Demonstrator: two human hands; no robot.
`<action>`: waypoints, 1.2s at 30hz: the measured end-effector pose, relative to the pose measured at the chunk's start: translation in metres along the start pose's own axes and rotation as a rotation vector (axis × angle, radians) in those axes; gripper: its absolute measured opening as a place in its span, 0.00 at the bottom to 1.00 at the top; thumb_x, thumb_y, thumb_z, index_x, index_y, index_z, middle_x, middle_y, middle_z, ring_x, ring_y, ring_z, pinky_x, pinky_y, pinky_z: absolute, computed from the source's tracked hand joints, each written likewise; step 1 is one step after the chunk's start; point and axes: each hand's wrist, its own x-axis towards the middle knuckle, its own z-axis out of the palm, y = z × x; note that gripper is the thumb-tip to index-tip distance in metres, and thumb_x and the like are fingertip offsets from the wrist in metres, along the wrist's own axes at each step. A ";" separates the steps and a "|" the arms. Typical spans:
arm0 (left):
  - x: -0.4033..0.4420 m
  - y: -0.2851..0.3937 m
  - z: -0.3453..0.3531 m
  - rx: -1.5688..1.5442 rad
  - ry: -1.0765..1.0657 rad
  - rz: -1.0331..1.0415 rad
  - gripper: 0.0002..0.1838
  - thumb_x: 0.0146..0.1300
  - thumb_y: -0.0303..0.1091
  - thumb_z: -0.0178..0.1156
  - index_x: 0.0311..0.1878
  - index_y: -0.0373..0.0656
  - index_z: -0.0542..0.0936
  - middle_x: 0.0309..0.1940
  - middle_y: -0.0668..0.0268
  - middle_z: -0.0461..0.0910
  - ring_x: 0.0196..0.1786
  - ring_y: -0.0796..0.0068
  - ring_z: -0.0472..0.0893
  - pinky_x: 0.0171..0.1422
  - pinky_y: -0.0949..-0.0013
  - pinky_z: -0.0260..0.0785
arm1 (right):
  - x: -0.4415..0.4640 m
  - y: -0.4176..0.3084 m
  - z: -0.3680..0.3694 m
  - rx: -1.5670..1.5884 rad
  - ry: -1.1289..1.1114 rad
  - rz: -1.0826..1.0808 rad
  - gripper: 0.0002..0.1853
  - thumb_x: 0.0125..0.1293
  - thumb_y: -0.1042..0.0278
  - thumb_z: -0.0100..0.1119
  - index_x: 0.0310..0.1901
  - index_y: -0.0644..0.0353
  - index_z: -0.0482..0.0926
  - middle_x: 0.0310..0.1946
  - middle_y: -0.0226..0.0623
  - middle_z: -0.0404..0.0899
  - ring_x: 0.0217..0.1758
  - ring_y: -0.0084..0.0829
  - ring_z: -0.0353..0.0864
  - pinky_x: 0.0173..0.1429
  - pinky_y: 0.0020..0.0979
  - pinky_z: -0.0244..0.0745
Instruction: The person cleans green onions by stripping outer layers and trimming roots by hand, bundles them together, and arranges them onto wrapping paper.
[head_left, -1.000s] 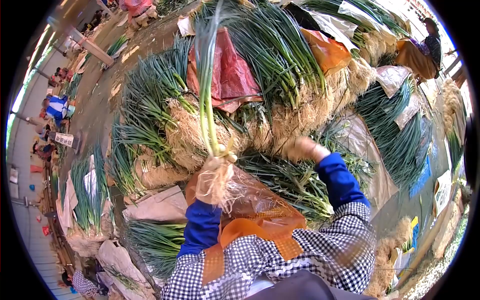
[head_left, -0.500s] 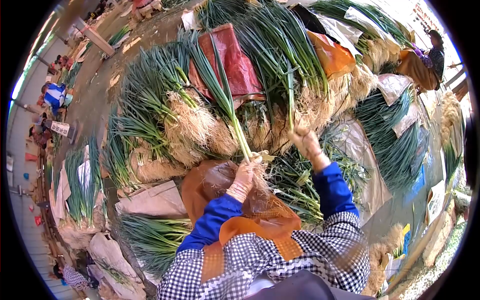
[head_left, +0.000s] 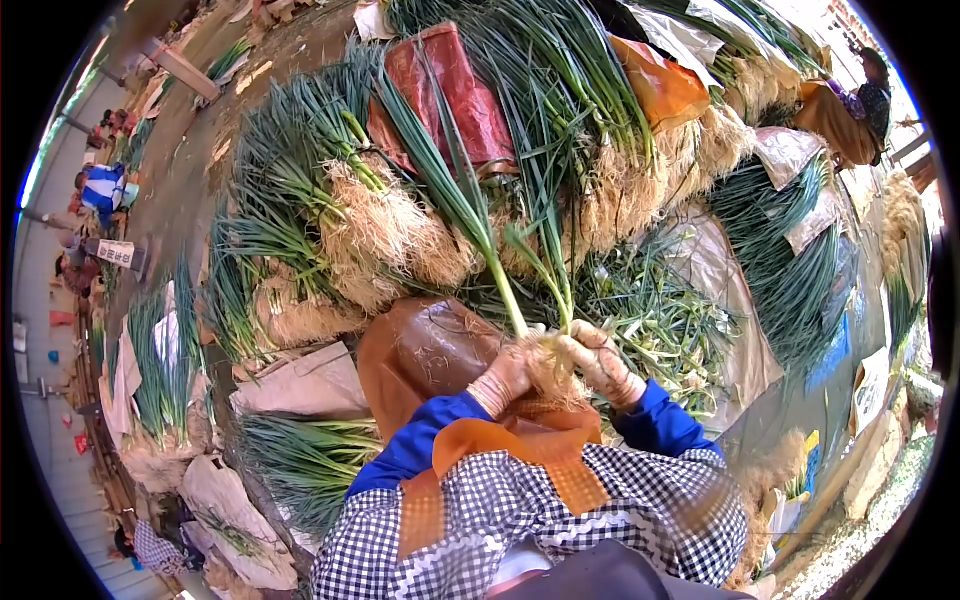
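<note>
My left hand is closed around the base of green onions, whose leaves fan up and away over the pile. Close beside it on the right, my right hand is closed on the lower stalk of another green onion. Pale roots hang between the two hands, above the brown apron on my lap. Just beyond lie heaped green onions with tan roots, partly under a red sheet.
Loose leaves are scattered to the right, beside a tan sheet. More onions lie at the lower left. A person sits at the upper right. A post stands at the upper left.
My right hand has come down and left from the pile with a green onion and now meets my left hand. My left hand has shifted slightly right with its onions.
</note>
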 end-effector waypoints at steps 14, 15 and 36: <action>0.023 -0.057 -0.034 -0.103 -0.032 -0.102 0.06 0.61 0.28 0.54 0.40 0.41 0.75 0.27 0.63 0.77 0.26 0.71 0.77 0.30 0.69 0.74 | -0.084 0.014 -0.023 0.239 0.408 -0.411 0.07 0.67 0.67 0.47 0.32 0.57 0.71 0.18 0.23 0.63 0.22 0.18 0.64 0.25 0.23 0.65; 0.024 -0.051 -0.041 -0.136 0.038 -0.045 0.04 0.61 0.28 0.55 0.39 0.41 0.75 0.26 0.65 0.76 0.26 0.72 0.77 0.29 0.70 0.73 | -0.094 0.011 -0.045 0.096 0.607 -0.518 0.09 0.67 0.64 0.47 0.32 0.56 0.72 0.18 0.24 0.63 0.22 0.18 0.66 0.25 0.23 0.67; 0.003 -0.031 -0.033 -0.036 -0.055 0.197 0.09 0.66 0.33 0.52 0.45 0.42 0.75 0.29 0.67 0.77 0.31 0.75 0.77 0.33 0.74 0.72 | -0.009 0.084 -0.041 0.221 0.366 0.147 0.07 0.64 0.63 0.55 0.35 0.57 0.76 0.22 0.21 0.67 0.22 0.15 0.63 0.24 0.21 0.59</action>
